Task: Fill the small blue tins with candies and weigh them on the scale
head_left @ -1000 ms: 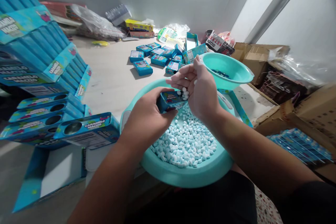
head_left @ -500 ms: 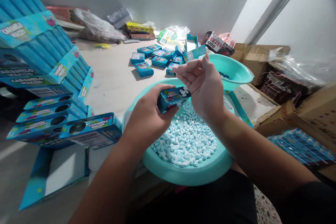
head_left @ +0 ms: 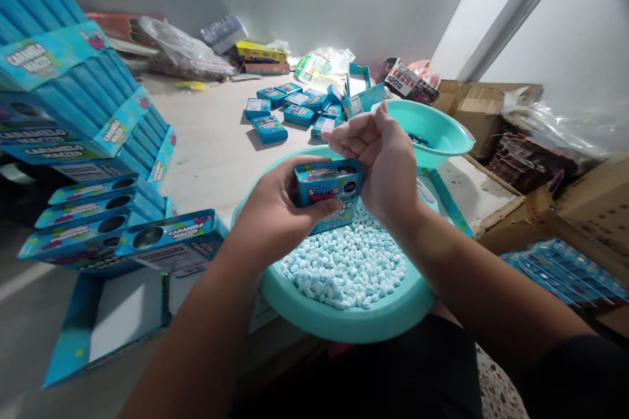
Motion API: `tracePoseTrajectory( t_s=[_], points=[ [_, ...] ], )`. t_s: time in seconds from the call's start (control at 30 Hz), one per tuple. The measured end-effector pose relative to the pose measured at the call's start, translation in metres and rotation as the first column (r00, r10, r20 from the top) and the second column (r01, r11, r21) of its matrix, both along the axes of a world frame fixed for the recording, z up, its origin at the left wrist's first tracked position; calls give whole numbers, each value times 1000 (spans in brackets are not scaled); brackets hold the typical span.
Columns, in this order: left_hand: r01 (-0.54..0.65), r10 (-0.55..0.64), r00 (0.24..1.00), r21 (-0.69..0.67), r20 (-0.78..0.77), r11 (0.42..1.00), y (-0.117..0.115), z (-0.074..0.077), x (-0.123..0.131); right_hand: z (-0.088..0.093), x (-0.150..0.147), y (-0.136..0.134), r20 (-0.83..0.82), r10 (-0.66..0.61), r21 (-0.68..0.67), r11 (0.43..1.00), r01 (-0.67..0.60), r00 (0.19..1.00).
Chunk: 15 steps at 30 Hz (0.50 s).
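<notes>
My left hand [head_left: 272, 213] grips a small blue candy box [head_left: 328, 193] with its printed front turned toward me, above the basin. Cupped at the box's right end, my right hand [head_left: 386, 160] has its palm up and its fingers loosely extended; I see nothing in it. Below both hands, a turquoise basin [head_left: 344, 327] holds a heap of pale blue and white candies [head_left: 348, 268].
Blue candy boxes [head_left: 268, 129] lie scattered on the table. Stacked display cartons [head_left: 59, 91] stand at left, above an open blue tray [head_left: 122, 321]. A second turquoise basin [head_left: 437, 131] sits at the back right, beside cardboard boxes [head_left: 574, 216].
My left hand has turned the candy box so its broad front shows; the white candies seen at its window before are out of sight. My right hand has barely moved.
</notes>
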<state>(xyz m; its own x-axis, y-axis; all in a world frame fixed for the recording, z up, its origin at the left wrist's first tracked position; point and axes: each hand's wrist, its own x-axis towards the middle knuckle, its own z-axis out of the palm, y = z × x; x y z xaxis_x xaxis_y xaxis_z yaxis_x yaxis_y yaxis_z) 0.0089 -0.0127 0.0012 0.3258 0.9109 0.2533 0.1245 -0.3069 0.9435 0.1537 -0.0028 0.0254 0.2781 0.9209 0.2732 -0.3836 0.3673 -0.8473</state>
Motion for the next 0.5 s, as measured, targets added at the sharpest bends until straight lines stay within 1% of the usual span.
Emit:
tracePoseTrajectory(
  t_s=[0.13,0.27,0.4,0.5],
  points=[
    [23,-21,999,-52,35,998,1,2,-1,-1,-1,-1,17,28,12,1000,-28,999],
    [65,-61,997,-81,54,995,1,1,-2,-4,2,2,33,37,30,999,-38,999],
    [77,-73,996,-66,56,995,2,-1,-3,-6,5,6,74,37,67,997,-42,997],
    [124,-123,986,-2,111,992,2,-2,-3,-6,7,7,130,20,60,998,-28,991]
  ],
)
